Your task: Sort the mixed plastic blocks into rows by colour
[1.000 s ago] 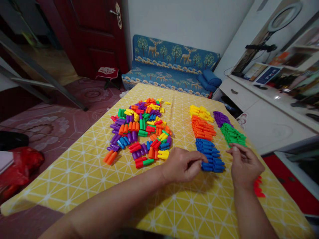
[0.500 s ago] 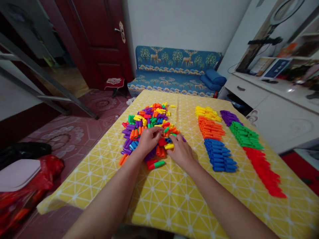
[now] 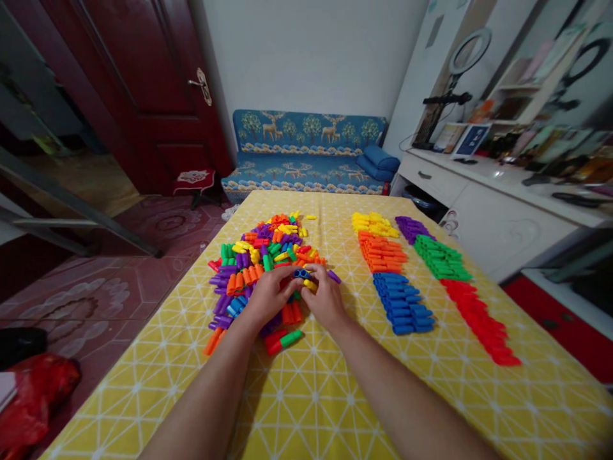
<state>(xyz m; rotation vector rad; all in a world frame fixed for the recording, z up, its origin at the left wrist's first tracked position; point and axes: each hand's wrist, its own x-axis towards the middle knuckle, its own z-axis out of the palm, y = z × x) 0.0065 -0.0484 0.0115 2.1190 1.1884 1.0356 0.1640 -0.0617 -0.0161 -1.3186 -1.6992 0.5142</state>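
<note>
A mixed pile of small plastic tubes (image 3: 237, 281) in several colours covers the left half of the table. At its near right side, my left hand (image 3: 271, 294) and my right hand (image 3: 326, 299) meet around a pair of blue tubes (image 3: 301, 274). The fingers of both hands close on the blue tubes from either side, with their open ends facing me. A yellow tube (image 3: 310, 285) shows beside my right fingers; whether it is held I cannot tell. Just below the hands lie a red tube (image 3: 274, 343) and a green tube (image 3: 292, 338), end to end.
Sorted tubes lie on the right: yellow (image 3: 375, 224), orange (image 3: 382, 252), blue (image 3: 402, 303), purple (image 3: 412, 229), green (image 3: 441, 257) and red (image 3: 479, 322). A yellow patterned cloth (image 3: 311, 396) covers the table. Beyond it stands a blue sofa (image 3: 306, 169); a white cabinet (image 3: 507, 217) is at right.
My left hand has come over to the blue tubes beside my right hand, and the fingers have drawn together. The camera view has turned slightly right, shifting everything left.
</note>
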